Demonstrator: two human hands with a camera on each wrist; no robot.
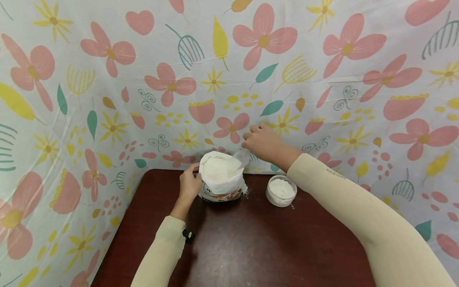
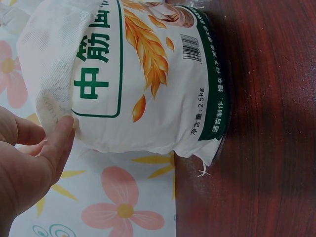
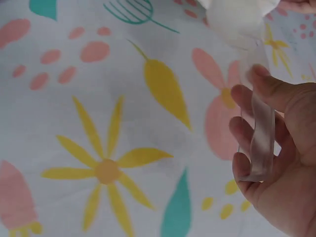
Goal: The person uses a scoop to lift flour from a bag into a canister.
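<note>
A white flour bag (image 1: 219, 184) stands upright with its mouth turned up and its rim folded outward, pale flour (image 1: 216, 166) filling it inside. My left hand (image 1: 189, 182) pinches the bag's left rim; the left wrist view shows the printed bag side (image 2: 148, 84) with wheat ears and 2.5kg. On the right, my right hand (image 1: 264, 144) holds a clear plastic scoop (image 1: 242, 157) by its handle, with fingers curled round it in the right wrist view. The scoop's bowl is at the bag's right rim; what it holds cannot be made out.
A round clear tub (image 1: 281, 191) of white flour stands right of the bag, below my right forearm. Specks of flour lie on the dark red-brown table (image 1: 236, 247). A flower-patterned cloth (image 1: 118, 79) hangs behind and on the left side.
</note>
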